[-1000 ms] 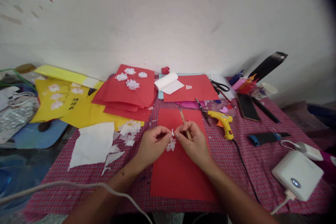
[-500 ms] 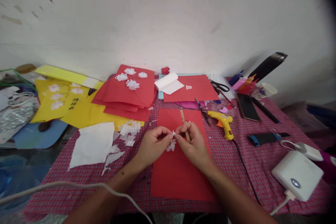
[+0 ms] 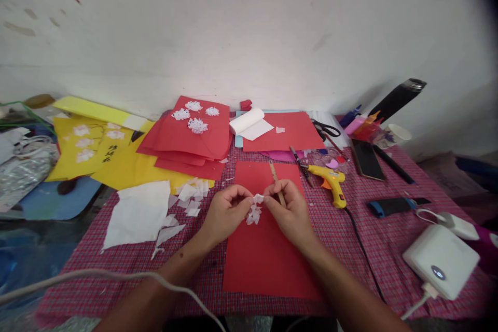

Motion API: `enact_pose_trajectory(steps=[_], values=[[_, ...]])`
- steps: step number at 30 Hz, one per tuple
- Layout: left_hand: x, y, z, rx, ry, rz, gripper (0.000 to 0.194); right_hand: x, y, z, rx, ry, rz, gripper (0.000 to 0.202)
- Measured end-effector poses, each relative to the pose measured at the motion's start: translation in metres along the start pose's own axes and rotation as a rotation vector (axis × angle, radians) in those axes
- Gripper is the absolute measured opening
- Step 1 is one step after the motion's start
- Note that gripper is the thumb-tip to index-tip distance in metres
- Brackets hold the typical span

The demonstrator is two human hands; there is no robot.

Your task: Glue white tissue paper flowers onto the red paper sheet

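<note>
Between my two hands a small piece of white tissue paper [image 3: 258, 198] is stretched, pinched at both ends. My left hand [image 3: 229, 213] grips one end with thumb and forefinger. On the other end is the pinch of my right hand [image 3: 288, 212], which also has a thin wooden stick [image 3: 274, 172] tucked in its fingers, pointing up and away. Just below the pinched piece lies a cluster of white paper petals [image 3: 253, 215] on a red sheet [image 3: 264, 264].
Loose tissue squares [image 3: 192, 194] and a larger white sheet [image 3: 136, 213] lie at left. White paper flowers [image 3: 197, 125] sit on stacked red paper [image 3: 171, 142]. Rightward are a yellow glue gun [image 3: 329, 179] with its cord, a blue-black cutter [image 3: 391, 206], a phone [image 3: 368, 158] and a white adapter [image 3: 441, 259].
My hands have drawn slightly apart, and the white paper piece between them now shows stretched sideways. The stick has shifted a little with my right hand.
</note>
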State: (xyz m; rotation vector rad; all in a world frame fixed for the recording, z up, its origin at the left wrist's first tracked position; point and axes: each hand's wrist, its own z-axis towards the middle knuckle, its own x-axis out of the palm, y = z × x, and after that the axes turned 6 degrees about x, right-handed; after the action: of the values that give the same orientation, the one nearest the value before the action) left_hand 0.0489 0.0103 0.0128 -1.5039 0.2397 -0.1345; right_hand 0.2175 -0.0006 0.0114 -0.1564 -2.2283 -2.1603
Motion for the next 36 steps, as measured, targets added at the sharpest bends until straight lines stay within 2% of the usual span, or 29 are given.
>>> enact_pose_trajectory(steps=[9,15,22,27,36], values=[[0.001,-0.003,0.000,-0.013,0.004,-0.113,0.011,-0.002,0.002,-0.001,0.020,0.015,0.043,0.023],[0.003,0.001,-0.002,0.019,0.129,-0.154,0.025,0.002,0.000,-0.002,0.040,0.077,0.111,0.025],[0.001,-0.005,-0.001,-0.039,0.040,-0.051,0.023,-0.001,-0.002,-0.001,0.023,0.049,0.096,0.026],[0.000,-0.002,0.001,-0.078,-0.020,-0.112,0.022,-0.004,-0.003,0.002,0.011,-0.001,0.100,0.026],[0.001,0.008,0.005,-0.114,-0.109,-0.328,0.021,-0.007,-0.005,0.004,0.006,-0.018,0.084,0.024]])
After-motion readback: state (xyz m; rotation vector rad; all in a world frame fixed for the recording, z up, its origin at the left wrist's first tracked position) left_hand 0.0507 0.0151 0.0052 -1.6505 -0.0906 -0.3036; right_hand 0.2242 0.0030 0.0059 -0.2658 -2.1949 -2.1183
